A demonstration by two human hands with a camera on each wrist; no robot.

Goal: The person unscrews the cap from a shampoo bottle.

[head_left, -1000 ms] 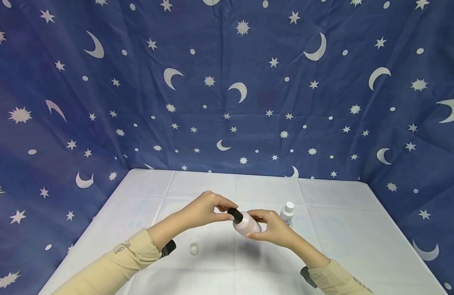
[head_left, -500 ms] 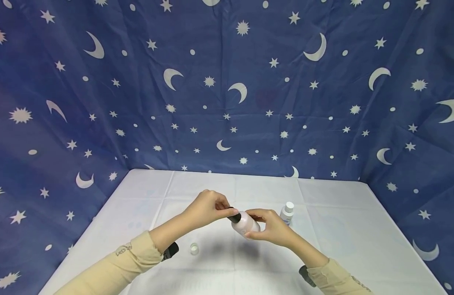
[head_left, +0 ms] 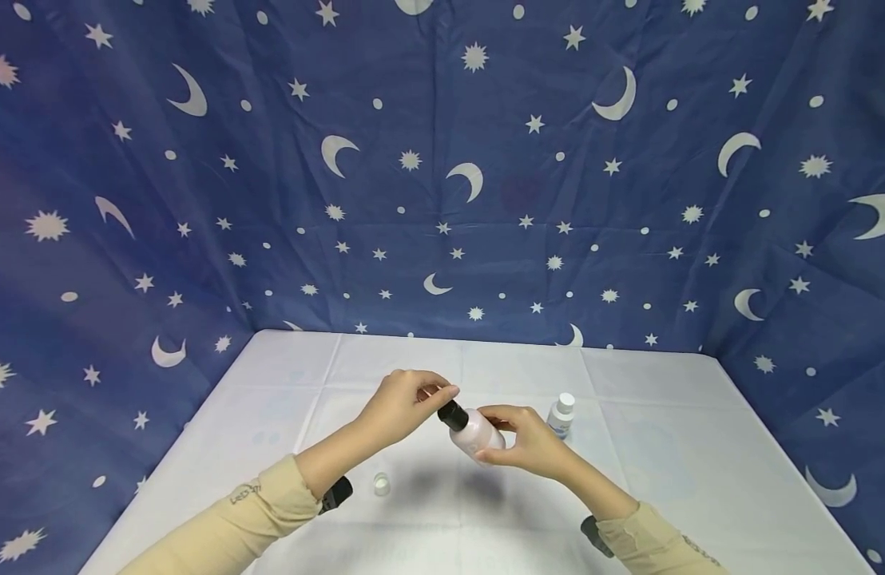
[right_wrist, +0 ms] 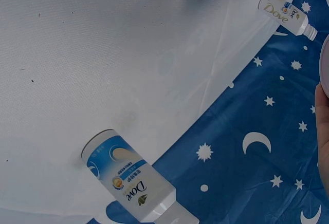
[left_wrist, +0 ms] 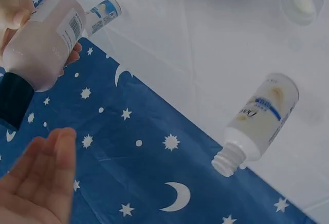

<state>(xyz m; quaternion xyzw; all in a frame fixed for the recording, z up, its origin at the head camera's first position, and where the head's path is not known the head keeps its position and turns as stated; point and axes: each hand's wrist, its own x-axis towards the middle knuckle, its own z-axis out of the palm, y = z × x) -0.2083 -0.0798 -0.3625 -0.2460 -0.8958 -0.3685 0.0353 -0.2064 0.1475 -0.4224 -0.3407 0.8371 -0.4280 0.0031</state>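
Bottle (head_left: 477,435) gripped in our right hand (head_left: 529,444), well off the far table edge (head_left: 486,345); our left hand (head_left: 402,406), relaxed, just beside its cap (head_left: 454,416)

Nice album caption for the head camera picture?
Right hand holding a tilted pink bottle, left hand near its black cap, before a starry backdrop.

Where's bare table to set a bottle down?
Table right of the capped white bottle, out to the right edge; also the far left corner, beyond the left sleeve. Crowded: the middle, with left hand, right hand, pink bottle, open white bottle and small clear cap.
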